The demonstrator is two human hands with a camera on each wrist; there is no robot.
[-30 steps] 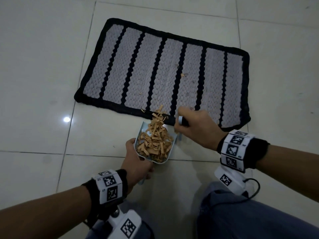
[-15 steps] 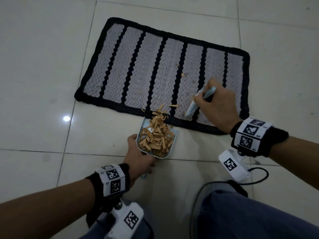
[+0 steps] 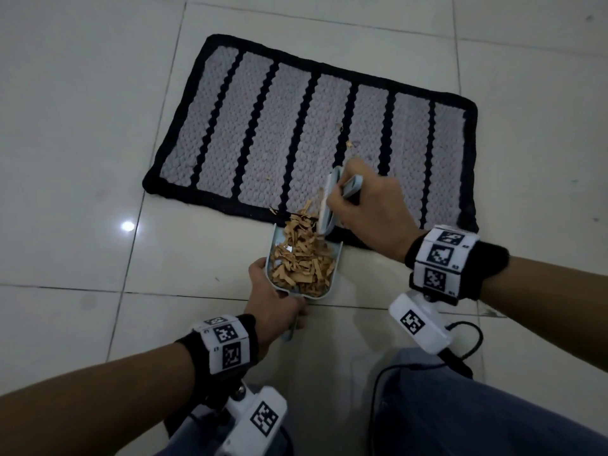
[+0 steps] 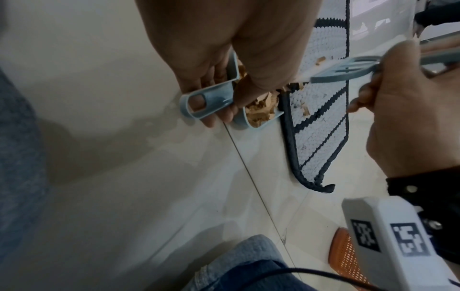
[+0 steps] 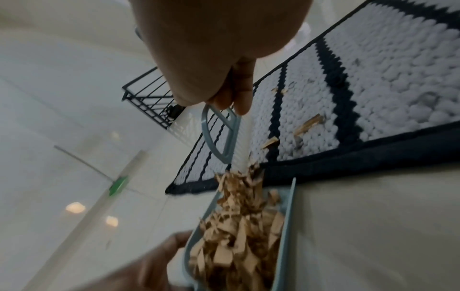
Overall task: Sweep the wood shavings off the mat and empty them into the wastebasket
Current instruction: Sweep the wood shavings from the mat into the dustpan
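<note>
A grey mat (image 3: 263,133) with black stripes and a black border lies on the tiled floor. My left hand (image 3: 273,301) grips the handle of a pale blue dustpan (image 3: 335,278) whose mouth touches the mat's near edge. The pan is heaped with tan wood shavings (image 3: 302,258). My right hand (image 3: 365,205) grips a small pale blue hand brush (image 3: 327,205), its white bristles at the pan's mouth. A few loose shavings (image 3: 350,144) lie on the mat beyond the brush. In the right wrist view the brush (image 5: 224,137) meets the shavings (image 5: 239,226), with stray bits (image 5: 308,124) on the mat.
An orange mesh wastebasket (image 4: 346,261) shows at the lower right of the left wrist view, behind my right wrist. A black wire rack (image 5: 147,98) stands past the mat's far end. My jeans-clad knees (image 3: 460,413) are close below the hands. White floor tiles (image 3: 82,126) surround the mat.
My right hand swung the brush out onto the mat, then drew it back toward the dustpan mouth. The left hand and the dustpan stayed in place.
</note>
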